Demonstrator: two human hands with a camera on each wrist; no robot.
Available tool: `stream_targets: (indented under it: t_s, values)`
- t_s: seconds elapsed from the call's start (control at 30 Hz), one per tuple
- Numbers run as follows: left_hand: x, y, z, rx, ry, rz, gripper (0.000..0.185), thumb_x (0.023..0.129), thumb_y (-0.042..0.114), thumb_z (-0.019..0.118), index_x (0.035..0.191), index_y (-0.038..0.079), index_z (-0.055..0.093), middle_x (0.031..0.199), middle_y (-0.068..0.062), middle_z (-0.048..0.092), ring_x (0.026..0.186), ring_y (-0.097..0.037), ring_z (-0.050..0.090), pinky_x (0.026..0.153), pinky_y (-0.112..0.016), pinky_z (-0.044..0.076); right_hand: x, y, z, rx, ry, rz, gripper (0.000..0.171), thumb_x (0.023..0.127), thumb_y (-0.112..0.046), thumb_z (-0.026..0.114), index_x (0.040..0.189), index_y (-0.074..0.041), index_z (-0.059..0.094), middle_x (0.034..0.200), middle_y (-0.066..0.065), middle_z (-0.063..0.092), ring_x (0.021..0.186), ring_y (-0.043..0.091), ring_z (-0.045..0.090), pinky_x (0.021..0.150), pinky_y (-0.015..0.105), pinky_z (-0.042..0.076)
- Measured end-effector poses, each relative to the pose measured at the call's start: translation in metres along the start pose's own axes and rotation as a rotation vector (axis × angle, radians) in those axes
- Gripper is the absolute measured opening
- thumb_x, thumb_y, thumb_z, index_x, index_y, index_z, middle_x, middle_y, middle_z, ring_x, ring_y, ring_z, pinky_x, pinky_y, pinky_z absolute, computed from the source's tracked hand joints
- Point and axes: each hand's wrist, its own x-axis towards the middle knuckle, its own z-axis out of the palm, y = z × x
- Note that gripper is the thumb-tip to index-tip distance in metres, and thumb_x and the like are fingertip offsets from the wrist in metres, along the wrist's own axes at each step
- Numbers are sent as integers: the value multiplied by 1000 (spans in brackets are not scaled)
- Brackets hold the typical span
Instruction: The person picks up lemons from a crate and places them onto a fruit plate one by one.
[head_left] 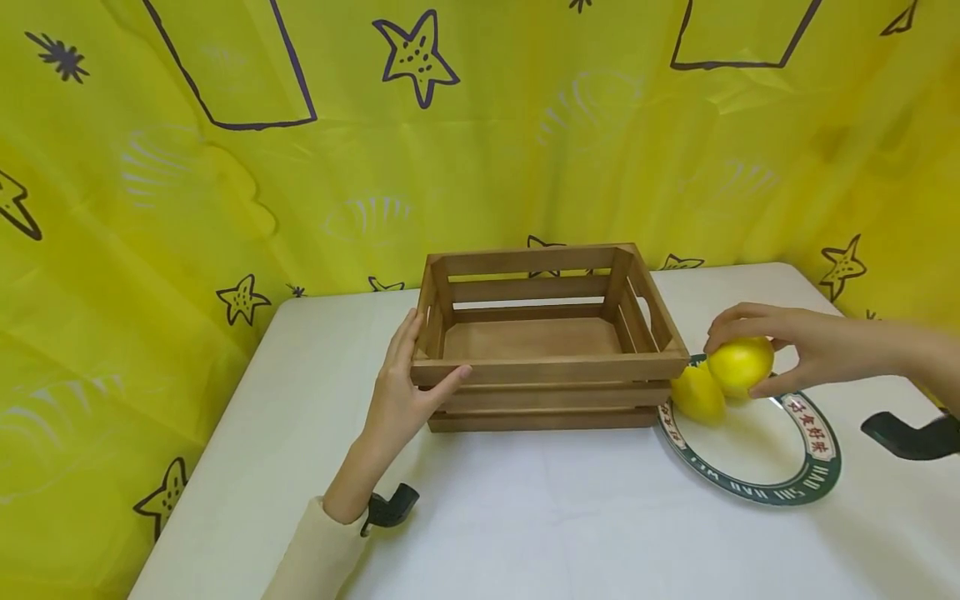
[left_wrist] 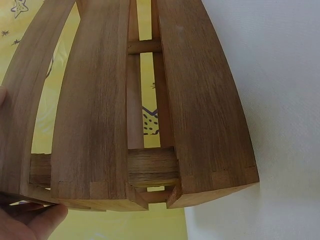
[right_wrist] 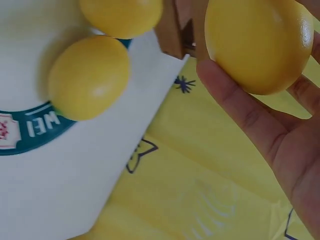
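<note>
A slatted wooden crate (head_left: pixel 551 369) stands on the table, with no contents visible inside. My left hand (head_left: pixel 401 398) grips its front left corner, thumb over the front top slat and fingers along the left side. To the right of the crate, my right hand (head_left: pixel 813 340) holds a yellow lemon (head_left: pixel 741 367) between thumb and fingers, above a plate (head_left: pixel 823 473) with a green lettered rim. Two more lemons show in the right wrist view, one lemon (right_wrist: pixel 90 77) near the rim and another lemon (right_wrist: pixel 122 15) touching it. From the head, only one resting lemon (head_left: pixel 693 398) is visible.
The white-covered table (head_left: pixel 525 517) reaches a yellow patterned curtain (head_left: pixel 487 167) at the back and sides. The plate's left edge lies close against the crate's front right corner. Black wrist-camera mounts (head_left: pixel 392 507) stick out from both wrists.
</note>
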Motion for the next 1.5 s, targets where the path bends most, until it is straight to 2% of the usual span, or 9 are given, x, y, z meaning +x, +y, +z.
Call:
stream_targets:
  t_s: [0.2,0.43,0.63,0.9,1.0,1.17,1.33,1.5]
  values:
    - [1,1,0,3,5,5,92,82,31,80,152,2,29,159,-13,26,145,-33,27,111,-54,32,-12,10,19,61,-28,0,57,75,-14,85,124,-21,58,128,-12,46,108,-2,44,66,22,49]
    - [0,1,2,-3,-2,0,92,82,31,80,152,3,29,159,-12,25,145,-32,27,111,-54,33,-26,17,39,108,-15,61,56,75,-16,85,124,-21,59,128,-12,48,108,-4,45,69,22,52]
    - [0,-1,2,-11,2,5,91,82,31,80,152,4,29,159,-11,26,144,-33,28,110,-54,33,-35,19,50,116,16,93,58,75,-15,85,125,-22,57,128,-12,49,107,-4,45,68,21,49]
    - [-1,-2,-2,0,9,-9,92,82,31,80,153,4,29,159,-12,25,145,-32,27,111,-54,32,-41,27,65,165,24,144,58,75,-10,84,125,-22,57,129,-20,47,103,-3,43,61,20,40]
    - [-2,-3,-4,-1,12,-25,91,82,30,80,153,3,29,159,-12,25,145,-32,26,112,-54,31,-39,30,69,200,22,146,58,75,-9,83,125,-23,57,129,-22,47,107,-7,42,63,20,45]
    - [-6,-8,-6,3,22,-33,90,82,30,80,152,4,29,159,-12,26,145,-33,27,111,-55,31,-34,35,74,227,31,125,54,79,-5,79,125,-23,56,129,-17,51,106,-9,45,67,22,54]
    - [-8,-11,-6,3,40,-29,90,82,29,80,152,4,30,159,-12,26,145,-33,28,111,-55,32,-32,39,75,199,37,132,50,81,-3,77,123,-20,57,127,-18,51,101,-7,49,68,21,54]
    - [-6,-11,0,-8,23,-15,92,81,30,81,153,6,28,159,-10,26,145,-32,28,111,-55,31,-42,34,75,173,63,229,34,85,-3,73,116,-10,61,118,-28,52,92,-6,55,67,21,54]
